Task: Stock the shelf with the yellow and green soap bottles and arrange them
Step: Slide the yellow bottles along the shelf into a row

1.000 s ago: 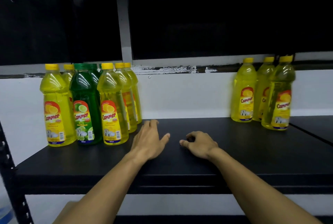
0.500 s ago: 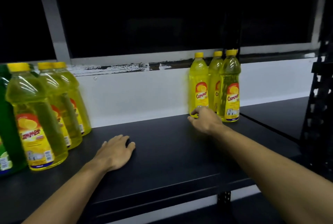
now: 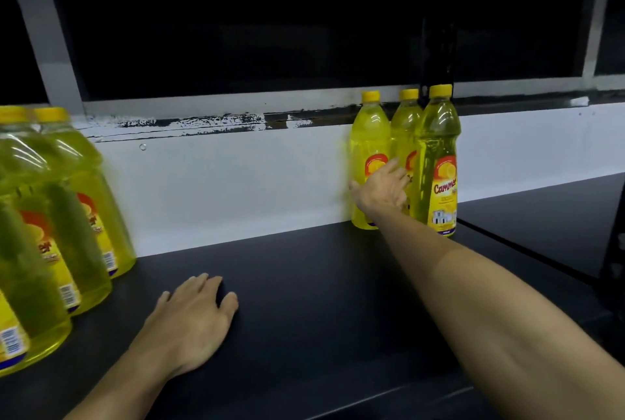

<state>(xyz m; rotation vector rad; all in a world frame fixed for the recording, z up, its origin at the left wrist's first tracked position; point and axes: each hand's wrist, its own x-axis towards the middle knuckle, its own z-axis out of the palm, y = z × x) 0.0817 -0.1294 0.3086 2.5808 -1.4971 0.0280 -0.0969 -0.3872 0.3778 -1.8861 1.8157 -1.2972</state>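
Note:
Three yellow soap bottles stand together at the right back of the black shelf [image 3: 304,284]: a left one [image 3: 367,135], a middle one [image 3: 407,125] behind, and a front right one [image 3: 439,162]. My right hand [image 3: 380,189] reaches across to them, fingers spread and lying against the left bottle's label; it is not closed around it. My left hand [image 3: 192,321] rests flat, palm down, on the shelf near the front. A row of yellow bottles [image 3: 67,210] stands at the left edge of view, partly cut off.
A white wall panel [image 3: 236,182] runs behind the shelf, with dark window panes above. A black upright post [image 3: 438,30] rises behind the right group. Another black shelf board [image 3: 541,213] continues to the right past a seam.
My right hand has risen from the base of the right bottle group to the left bottle's label. The view has moved closer and slightly right. My left hand stays flat on the shelf.

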